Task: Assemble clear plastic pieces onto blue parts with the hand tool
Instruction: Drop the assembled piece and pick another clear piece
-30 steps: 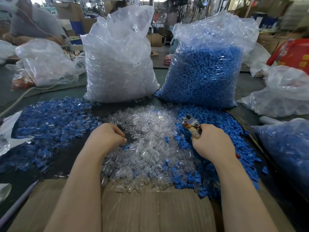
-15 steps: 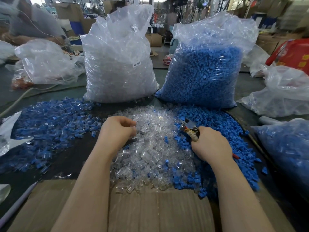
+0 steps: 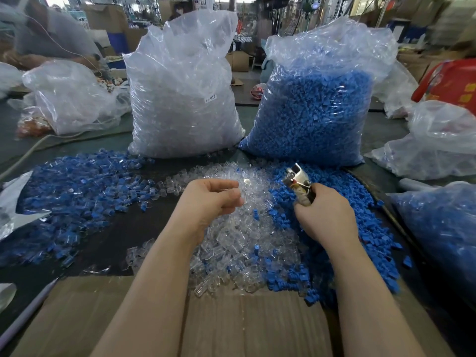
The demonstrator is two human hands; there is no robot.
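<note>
Here, the left hand (image 3: 211, 199) hung just above the heap of clear plastic pieces (image 3: 247, 243), fingers curled in toward the thumb; I could not tell whether a clear piece was pinched between them, the plastic being too transparent against the pile. The right hand (image 3: 325, 220) was wrapped round the hand tool (image 3: 300, 182), its metal head tilted up and away, poised over the loose blue parts (image 3: 342, 191). Assembled pieces (image 3: 77, 191) lay spread to the left, well apart from both hands. Behind stood a bag of clear stock (image 3: 180, 99) and a bag of blue stock (image 3: 314, 109).

My judgement: the step was bringing one clear piece to the tool. To do it well, I would pick a single piece, turn it so its open end faced the blue part, seat it squarely, then squeeze.
</note>
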